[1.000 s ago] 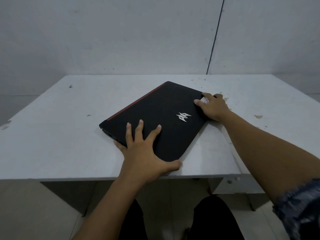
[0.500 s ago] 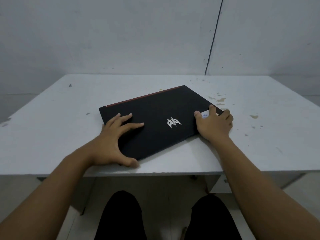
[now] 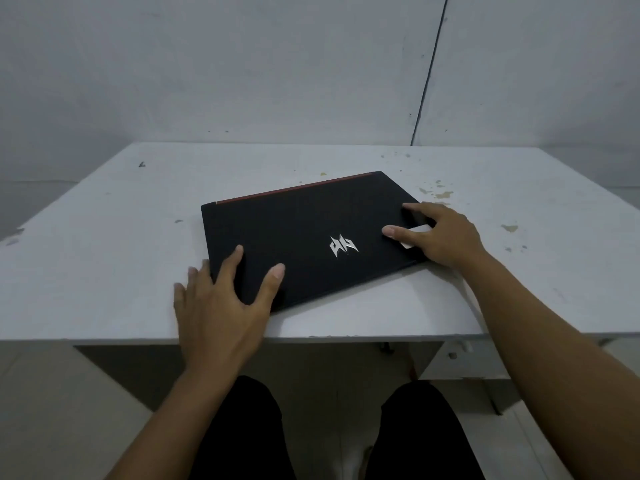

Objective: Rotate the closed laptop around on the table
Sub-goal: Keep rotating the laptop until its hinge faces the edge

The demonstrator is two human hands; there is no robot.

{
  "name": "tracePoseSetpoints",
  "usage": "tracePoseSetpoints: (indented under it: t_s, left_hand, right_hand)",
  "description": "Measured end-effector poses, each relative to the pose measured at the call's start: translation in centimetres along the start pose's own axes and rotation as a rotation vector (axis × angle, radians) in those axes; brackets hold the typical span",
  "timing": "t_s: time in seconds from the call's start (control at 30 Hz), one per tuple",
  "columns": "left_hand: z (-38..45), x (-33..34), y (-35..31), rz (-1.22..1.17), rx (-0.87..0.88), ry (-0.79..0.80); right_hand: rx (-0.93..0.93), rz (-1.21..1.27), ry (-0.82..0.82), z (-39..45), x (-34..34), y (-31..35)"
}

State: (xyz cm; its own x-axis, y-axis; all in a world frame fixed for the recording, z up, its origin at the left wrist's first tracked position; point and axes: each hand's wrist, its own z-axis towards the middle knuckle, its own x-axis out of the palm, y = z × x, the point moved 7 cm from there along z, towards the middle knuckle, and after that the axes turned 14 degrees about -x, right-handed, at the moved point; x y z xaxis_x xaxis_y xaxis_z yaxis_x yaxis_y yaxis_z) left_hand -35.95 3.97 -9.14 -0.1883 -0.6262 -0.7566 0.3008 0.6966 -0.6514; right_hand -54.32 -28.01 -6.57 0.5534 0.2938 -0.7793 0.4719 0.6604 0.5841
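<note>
A closed black laptop [image 3: 304, 233] with a silver logo and a red strip along its far edge lies flat on the white table [image 3: 104, 265], slightly skewed, its right side farther from me. My left hand [image 3: 221, 306] lies spread over the laptop's near left corner, fingers apart, thumb on the lid. At the right end, my right hand [image 3: 440, 237] presses on the lid, fingers splayed over a white sticker. Neither hand wraps the laptop.
The table's front edge [image 3: 311, 337] runs just below the laptop's near corner. Stains [image 3: 440, 192] mark the table's far right. A grey wall [image 3: 242, 64] stands right behind the table. My dark-clad knees [image 3: 242, 427] sit under the table.
The laptop has turned clockwise, its red edge now nearly facing away from me. My left hand shifted to the near left corner; my right hand slid onto the lid with fingers spread.
</note>
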Motion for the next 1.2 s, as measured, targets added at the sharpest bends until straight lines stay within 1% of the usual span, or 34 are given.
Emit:
tracePoseSetpoints:
  t_s: [0.07, 0.23, 0.43, 0.5, 0.6, 0.7, 0.77, 0.83, 0.93, 1.1, 1.2]
  left_hand:
    - [0.7, 0.3, 0.0, -0.003, 0.011, -0.051]
    - [2.1, 0.4, 0.8, -0.019, 0.03, -0.052]
    - [3.7, -1.5, 1.8, -0.082, 0.037, -0.018]
    - [4.4, -2.5, 2.1, -0.139, 0.048, 0.007]
    - [5.4, -3.2, 2.5, -0.154, 0.082, 0.063]
    - [5.6, -3.1, 2.7, -0.126, 0.108, 0.113]
    - [5.5, -2.9, 2.9, -0.106, 0.122, 0.182]
    - [5.5, -2.8, 3.2, -0.12, 0.123, 0.235]
    - [5.7, -2.8, 3.4, -0.143, 0.116, 0.258]
    - [5.7, -2.6, 3.5, -0.076, 0.114, 0.306]
    - [5.8, -3.1, 3.6, -0.076, 0.104, 0.359]
  right_hand:
    - [0.006, -0.018, -0.027, -0.2, -0.1, 0.1]
    - [0.024, -0.052, -0.079, -1.4, 0.3, 0.3]
    - [0.088, -0.092, -0.186, -4.9, 1.0, 1.5]
    - [0.101, -0.116, -0.234, -6.5, 1.7, 2.2]
    - [0.09, -0.122, -0.3, -8.0, 2.2, 2.8]
    - [0.034, -0.094, -0.292, -8.5, 1.7, 2.5]
    - [-0.014, -0.027, -0.291, -8.8, 1.3, 2.0]
    - [-0.015, -0.025, -0.277, -9.0, 1.3, 1.6]
    - [-0.002, -0.027, -0.214, -9.1, 1.9, 1.9]
    - [-0.03, -0.023, -0.188, -10.7, 1.5, 2.7]
    - [-0.042, -0.03, -0.189, -12.6, 1.8, 3.4]
